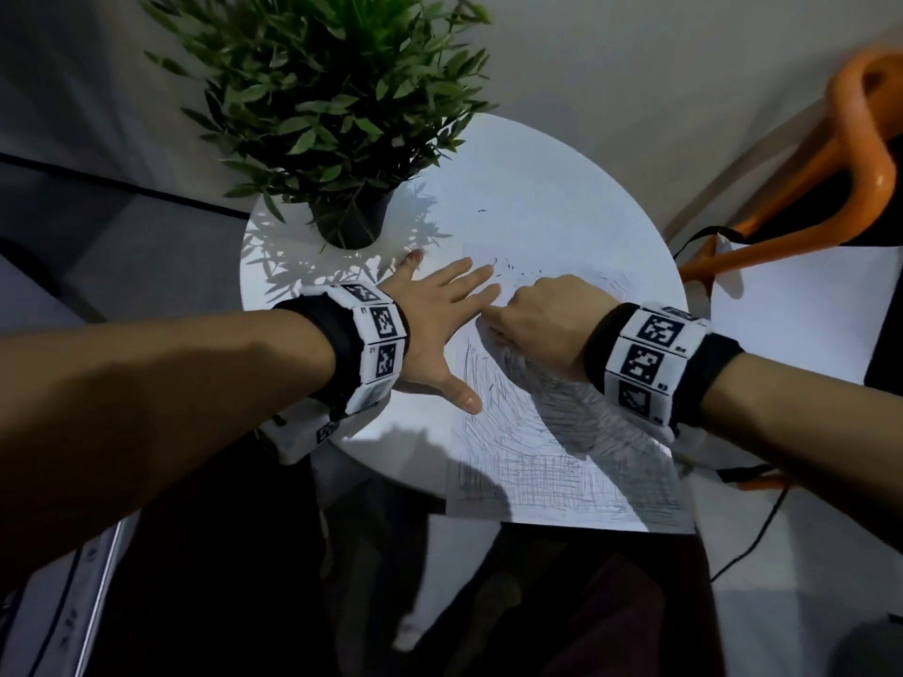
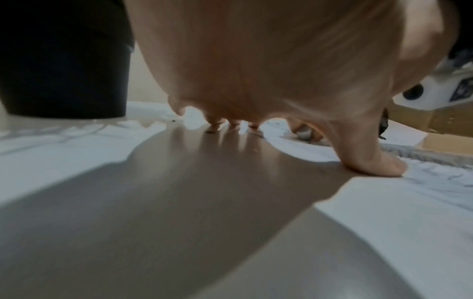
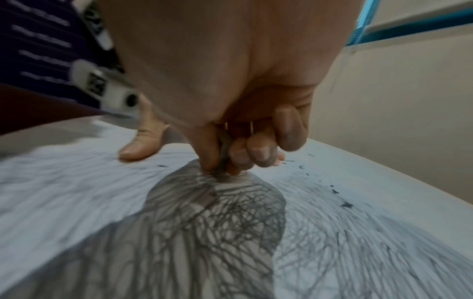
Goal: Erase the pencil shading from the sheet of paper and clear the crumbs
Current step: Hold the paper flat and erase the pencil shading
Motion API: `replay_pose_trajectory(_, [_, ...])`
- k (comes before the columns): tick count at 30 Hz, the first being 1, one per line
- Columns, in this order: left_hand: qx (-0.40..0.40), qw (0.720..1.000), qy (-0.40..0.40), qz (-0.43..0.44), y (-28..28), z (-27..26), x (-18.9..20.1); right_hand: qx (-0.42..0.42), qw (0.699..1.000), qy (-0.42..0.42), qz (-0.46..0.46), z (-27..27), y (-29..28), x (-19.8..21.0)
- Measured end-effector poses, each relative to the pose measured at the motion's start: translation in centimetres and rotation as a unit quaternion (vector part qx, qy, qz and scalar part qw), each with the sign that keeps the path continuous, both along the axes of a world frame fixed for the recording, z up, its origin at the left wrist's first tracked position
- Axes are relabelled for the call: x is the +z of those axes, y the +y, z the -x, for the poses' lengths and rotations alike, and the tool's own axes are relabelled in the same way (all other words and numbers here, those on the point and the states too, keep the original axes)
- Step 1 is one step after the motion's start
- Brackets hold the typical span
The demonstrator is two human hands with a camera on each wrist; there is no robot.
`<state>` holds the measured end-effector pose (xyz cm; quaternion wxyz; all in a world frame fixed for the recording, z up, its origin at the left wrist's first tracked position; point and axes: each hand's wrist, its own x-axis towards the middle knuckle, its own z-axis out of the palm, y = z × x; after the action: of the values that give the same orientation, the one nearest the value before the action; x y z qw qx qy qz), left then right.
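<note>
The left hand (image 1: 430, 329) lies flat, fingers spread, pinning the sheet of paper (image 1: 562, 461) to the round table (image 1: 562, 188) so it won't slide. The right hand (image 1: 547, 324) pinches a grey eraser (image 3: 225, 149) (smudged dark) against the shading, crumbs (image 1: 513, 271) scattered just beyond.

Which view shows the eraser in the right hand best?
The right wrist view: the grey eraser is pinched in the right hand, its tip down on the shaded paper. The left wrist view shows only a small blurred piece. In the head view the fist hides it.
</note>
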<state>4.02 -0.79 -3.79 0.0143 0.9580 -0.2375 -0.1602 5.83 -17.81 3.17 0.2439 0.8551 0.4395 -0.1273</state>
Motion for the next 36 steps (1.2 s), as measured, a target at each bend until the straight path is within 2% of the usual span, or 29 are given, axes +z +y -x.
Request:
replay_pose_trajectory(3, [-0.005,0.999,-0.005,-0.043,-0.4,-0.3,0.5,0.050,0.998,0.017,0.042,0.5,-0.3,0.4])
replay_pose_trajectory(8, [-0.007,0.998,-0.003,-0.056,-0.7,-0.5,0.8,-0.012,1.000,-0.012,-0.010,-0.4,0.7,0.5])
replay_pose_trajectory(13, [0.000,0.997,0.010,-0.075,-0.8,-0.1,1.1,0.070,0.997,0.041,0.011,3.3,-0.5,-0.2])
replay_pose_trajectory(15, [0.003,0.998,0.011,-0.068,-0.8,0.0,1.1,0.047,0.997,0.053,0.010,2.4,-0.4,0.2])
replay_pose_trajectory(17, [0.004,0.998,0.017,-0.054,-0.8,-0.1,1.1,-0.007,1.000,0.019,-0.009,0.5,0.1,0.5])
replay_pose_trajectory(19, [0.006,0.999,0.025,-0.046,-0.7,-0.1,1.2,-0.016,1.000,-0.014,-0.007,-0.5,0.5,0.5])
replay_pose_trajectory(21, [0.006,0.998,0.028,-0.051,-0.8,0.0,1.2,0.015,0.999,-0.031,0.012,0.4,0.5,0.2])
replay_pose_trajectory(25, [0.005,0.996,0.028,-0.082,-1.3,0.3,1.8,0.084,0.996,0.026,0.032,3.0,-0.7,0.0])
replay_pose_trajectory(27, [0.005,0.995,0.032,-0.096,-1.5,0.2,2.3,0.076,0.996,0.037,0.037,2.3,-0.8,0.4])
replay_pose_trajectory(31, [0.012,0.994,0.042,-0.098,-1.7,0.1,2.7,0.032,0.999,-0.029,0.027,0.5,0.0,0.4])
replay_pose_trajectory(36, [0.012,0.994,0.036,-0.106,-1.7,0.4,2.5,0.095,0.994,0.024,0.040,4.4,-0.9,0.1])
